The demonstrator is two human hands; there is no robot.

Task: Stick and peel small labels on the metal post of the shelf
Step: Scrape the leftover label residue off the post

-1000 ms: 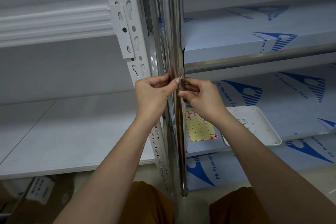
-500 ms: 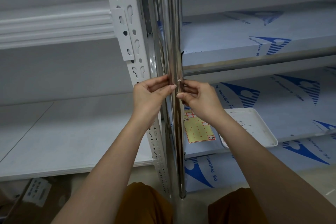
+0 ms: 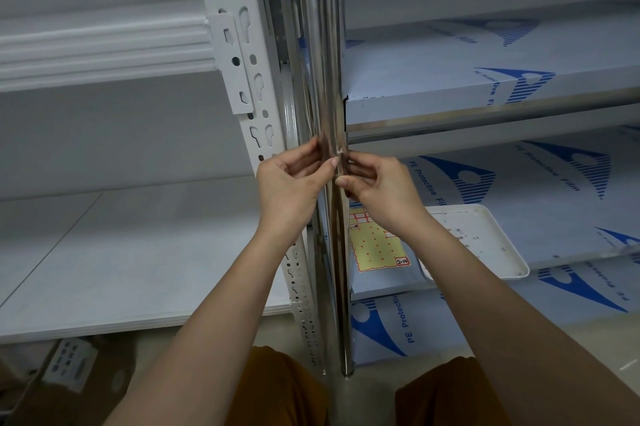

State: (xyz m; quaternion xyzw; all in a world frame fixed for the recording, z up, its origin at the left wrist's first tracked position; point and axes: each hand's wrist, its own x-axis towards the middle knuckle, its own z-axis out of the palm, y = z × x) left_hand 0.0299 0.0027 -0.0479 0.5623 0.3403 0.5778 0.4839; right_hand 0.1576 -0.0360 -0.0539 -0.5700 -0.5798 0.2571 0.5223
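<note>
- My left hand (image 3: 289, 183) curls round the shiny, round steel post (image 3: 320, 45) of the shelf, thumb tip pressed on its front.
- My right hand (image 3: 379, 186) pinches at a tiny white label (image 3: 340, 150) on the post, one corner lifted off the metal; how much is stuck I cannot tell.
- The risk, I judge: the small label tears or curls onto itself if I pull fast, or slips from my fingertips.
- The yellow dotted label sheet (image 3: 375, 245) lies on the shelf below, beside a white plastic tray (image 3: 485, 238).
</note>
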